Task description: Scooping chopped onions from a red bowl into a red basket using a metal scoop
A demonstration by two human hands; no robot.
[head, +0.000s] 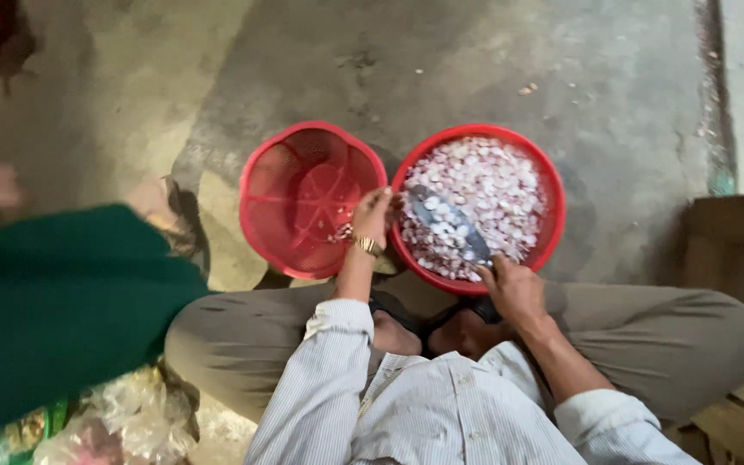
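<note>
On the concrete floor (441,60) sits a red basket (313,200), nearly empty, touching a red bowl (478,209) of pale sliced pieces. The left hand (372,217) rests between the rims (its grip loosely curled; whether it holds anything I cannot tell). The right hand (514,291) is closed on a knife (445,226) lying over the slices.

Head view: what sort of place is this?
Probably a market or kitchen work spot at floor level: bare concrete floor, a red basin of sliced pink-white pieces, an empty red basket, plastic bags.
</note>
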